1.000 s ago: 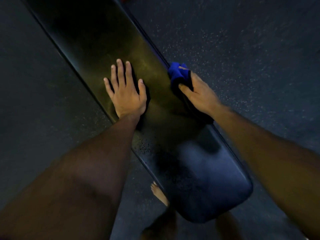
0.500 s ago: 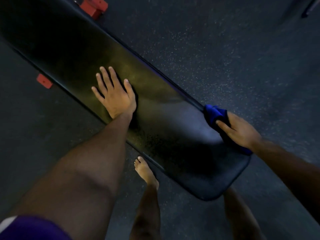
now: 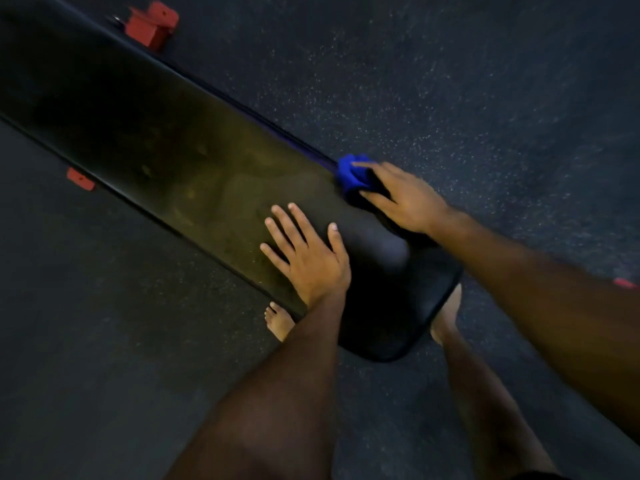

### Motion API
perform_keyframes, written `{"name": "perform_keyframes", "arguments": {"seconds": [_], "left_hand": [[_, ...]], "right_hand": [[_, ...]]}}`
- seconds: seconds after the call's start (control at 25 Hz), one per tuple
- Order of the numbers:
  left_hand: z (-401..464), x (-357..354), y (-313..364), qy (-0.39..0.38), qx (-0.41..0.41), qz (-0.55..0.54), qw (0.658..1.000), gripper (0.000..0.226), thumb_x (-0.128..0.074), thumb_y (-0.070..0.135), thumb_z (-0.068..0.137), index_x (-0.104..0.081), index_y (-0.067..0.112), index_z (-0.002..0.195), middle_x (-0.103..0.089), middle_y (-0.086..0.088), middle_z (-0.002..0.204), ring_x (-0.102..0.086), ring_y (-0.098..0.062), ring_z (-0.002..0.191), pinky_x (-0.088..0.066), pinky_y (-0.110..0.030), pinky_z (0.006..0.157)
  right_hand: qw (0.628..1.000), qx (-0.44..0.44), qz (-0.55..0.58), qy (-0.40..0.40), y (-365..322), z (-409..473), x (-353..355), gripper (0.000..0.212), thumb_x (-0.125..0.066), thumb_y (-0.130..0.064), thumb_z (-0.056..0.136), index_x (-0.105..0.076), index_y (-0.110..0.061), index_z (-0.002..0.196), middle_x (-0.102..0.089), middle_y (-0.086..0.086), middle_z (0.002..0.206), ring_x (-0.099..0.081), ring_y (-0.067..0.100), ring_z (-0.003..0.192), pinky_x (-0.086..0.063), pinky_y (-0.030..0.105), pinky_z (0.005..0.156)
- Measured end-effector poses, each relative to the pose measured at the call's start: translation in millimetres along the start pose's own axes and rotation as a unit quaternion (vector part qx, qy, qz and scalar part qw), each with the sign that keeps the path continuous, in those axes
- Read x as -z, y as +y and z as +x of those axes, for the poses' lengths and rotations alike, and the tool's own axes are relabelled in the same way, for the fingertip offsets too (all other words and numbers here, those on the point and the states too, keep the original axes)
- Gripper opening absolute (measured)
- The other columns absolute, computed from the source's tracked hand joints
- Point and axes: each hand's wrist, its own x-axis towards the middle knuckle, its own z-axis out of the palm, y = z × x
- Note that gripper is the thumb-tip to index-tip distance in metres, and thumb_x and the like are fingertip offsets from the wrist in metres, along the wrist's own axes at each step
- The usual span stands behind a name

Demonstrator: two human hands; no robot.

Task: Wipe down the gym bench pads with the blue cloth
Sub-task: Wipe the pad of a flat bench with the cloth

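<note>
Overhead, in the single head view, a long black bench pad [image 3: 166, 147] ran diagonally from the upper left down to a rounded end at lower centre, above a dark speckled floor [image 3: 485, 81]. The left hand [image 3: 308, 258] lay flat on the bench near that rounded end, fingers straight and slightly spread, palm down on the pad, its grip apart and holding nothing. The right hand [image 3: 405, 199] reached in from the right at the far long edge of the pad, its grip clamped on the blue cloth [image 3: 353, 174]: the thumb and fingers were curled round the bunched fabric, which sat against the pad's edge, partly tucked under the hand. The two hands were near each other but apart. Two bare feet stood on the floor at the rounded end, the left foot [image 3: 278, 322] peeking from behind the left forearm, the right foot [image 3: 446, 317] partly under the pad. Red frame pieces showed beside the pad: one [image 3: 152, 24] at the top left, a smaller one [image 3: 80, 179] at the near edge.
</note>
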Motion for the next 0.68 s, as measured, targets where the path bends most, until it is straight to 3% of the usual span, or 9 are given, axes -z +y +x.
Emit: {"name": "perform_keyframes", "arguments": {"seconds": [0.12,0.24,0.44,0.56,0.68], "left_hand": [[0.9,-3.6,0.9,0.017,0.002,0.004,1.0,0.077,-0.029,0.054,0.102,-0.014,0.011,0.163,-0.007,-0.012,0.171,-0.002,-0.032,0.158,-0.003,-0.061,0.125],[-0.3,-5.9,1.0,0.019,-0.001,0.004,1.0,0.076,-0.027,0.054,0.102,-0.013,0.011,0.163,-0.006,-0.013,0.171,-0.001,-0.032,0.158,-0.003,-0.061,0.125],[1.1,-9.4,2.3,0.019,-0.006,0.012,1.0,0.076,-0.024,0.054,0.102,-0.011,0.011,0.163,-0.005,-0.013,0.171,-0.001,-0.033,0.158,-0.003,-0.061,0.125],[2.4,-10.8,0.1,0.024,-0.004,0.014,1.0,0.076,-0.024,0.053,0.101,-0.011,0.012,0.164,-0.005,-0.011,0.172,0.0,-0.031,0.158,-0.002,-0.059,0.125],[-0.2,-3.7,2.7,0.006,-0.021,-0.002,1.0,0.076,-0.023,0.053,0.101,-0.011,0.013,0.164,-0.003,-0.011,0.172,0.003,-0.03,0.158,0.001,-0.059,0.125]], "right_hand": [[0.998,-0.045,0.039,-0.003,55.8,-104.4,6.6,0.054,-0.048,-0.043,0.1,-0.038,-0.025,0.149,-0.053,0.003,0.133,-0.053,0.023,0.123,-0.038,0.028,0.1],[0.996,-0.076,0.048,0.001,65.4,-122.5,2.0,0.051,-0.049,-0.036,0.1,-0.041,-0.018,0.147,-0.052,0.006,0.14,-0.05,0.022,0.127,-0.031,0.022,0.102],[1.0,-0.002,0.003,0.009,5.9,7.7,-6.8,0.048,-0.05,-0.038,0.1,-0.038,-0.019,0.142,-0.05,0.009,0.138,-0.055,0.027,0.12,-0.047,0.049,0.099],[0.999,0.04,-0.017,0.003,-45.4,88.5,-12.9,0.051,-0.048,-0.041,0.101,-0.033,-0.021,0.145,-0.047,0.008,0.139,-0.057,0.028,0.116,-0.049,0.05,0.096],[0.999,0.039,-0.024,0.01,-54.9,102.8,-10.3,0.053,-0.046,-0.044,0.101,-0.03,-0.025,0.148,-0.046,0.009,0.14,-0.055,0.029,0.119,-0.047,0.05,0.098]]}}
